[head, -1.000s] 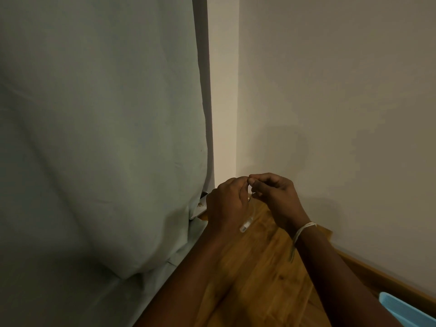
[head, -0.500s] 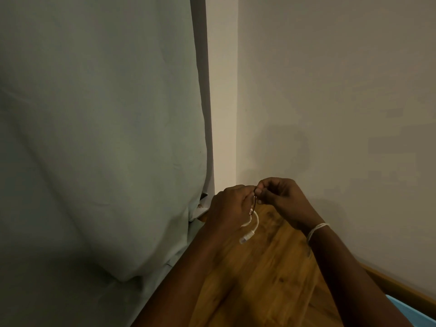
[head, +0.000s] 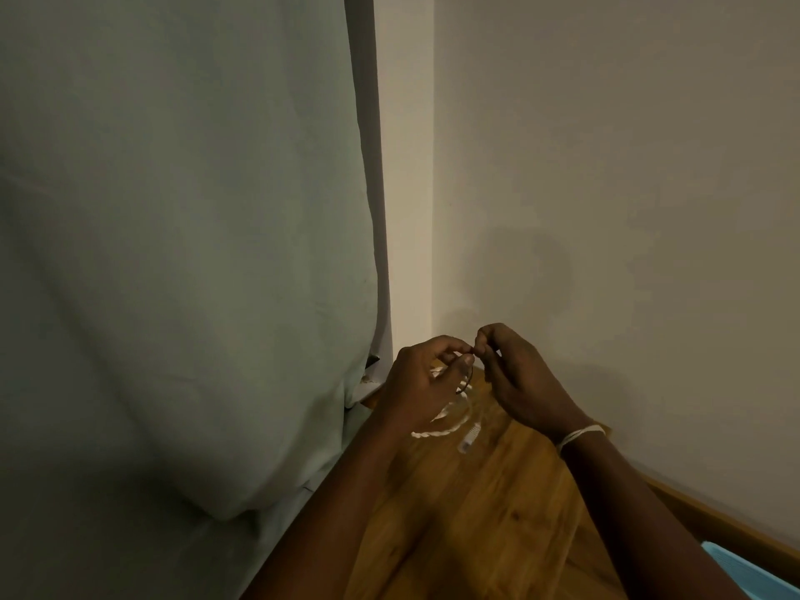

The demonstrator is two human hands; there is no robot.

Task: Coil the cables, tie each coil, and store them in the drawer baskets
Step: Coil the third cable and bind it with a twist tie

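A pale green curtain [head: 173, 253] fills the left half of the view, a smooth matte cloth that bulges out low down and hangs over the left edge of the counter [head: 476, 513], hiding what lies behind it. To the right a plain, flat off-white wall [head: 606, 166] meets a lighter strip at the corner and shuts in the counter from behind. The counter is glossy warm-brown wood with visible grain and a raised wooden lip along the wall. At the bottom right corner a bit of light blue plastic, a basket [head: 753, 569] as far as the sliver shows, sits against that lip. Both forearms reach in from below and cover much of the wood. The left hand [head: 422, 383] is curled, its thumb and fingers gathered round a white cable [head: 441, 430], which hangs from it in a loose twisted loop just above the counter and ends in a small pale plug [head: 469, 439]. The right hand [head: 515, 378] is curled too, its fingertips pinching the end of a thin dark tie [head: 466, 381] that arcs down beside the left thumb; the two hands nearly touch there. A thin white band [head: 578, 435] circles the right wrist.
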